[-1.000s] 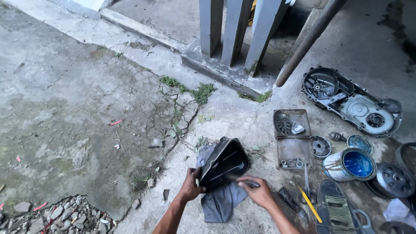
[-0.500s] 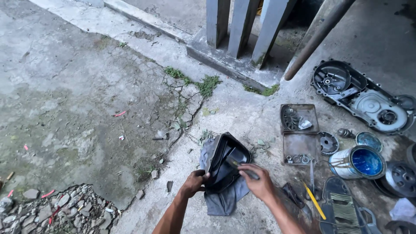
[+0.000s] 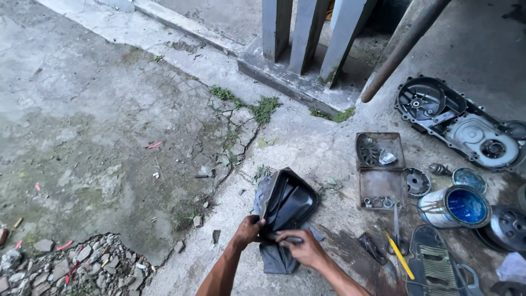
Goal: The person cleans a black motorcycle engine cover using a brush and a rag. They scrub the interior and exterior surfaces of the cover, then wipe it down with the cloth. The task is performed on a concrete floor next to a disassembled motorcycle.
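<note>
A black plastic cover [image 3: 287, 200], hollow side up, stands tilted on a grey rag [image 3: 278, 259] on the concrete. My left hand [image 3: 246, 230] grips its lower left edge. My right hand [image 3: 302, 246] is closed around a small dark tool handle [image 3: 289, 239] pressed against the cover's lower rim; the tool's working end is hidden by my fingers.
To the right lie two rusty metal trays [image 3: 381, 170] with small parts, a blue-lined tin can [image 3: 455, 207], a large engine case cover [image 3: 460, 123], a round pulley [image 3: 507, 227], a yellow-handled tool [image 3: 400, 257] and a ribbed foot plate [image 3: 435, 268]. Rubble [image 3: 82, 266] at lower left; a fence base [image 3: 296, 82] behind.
The view has shifted slightly. Both hands have drawn lower on the cover, my right hand coming down from inside the cover to its lower rim.
</note>
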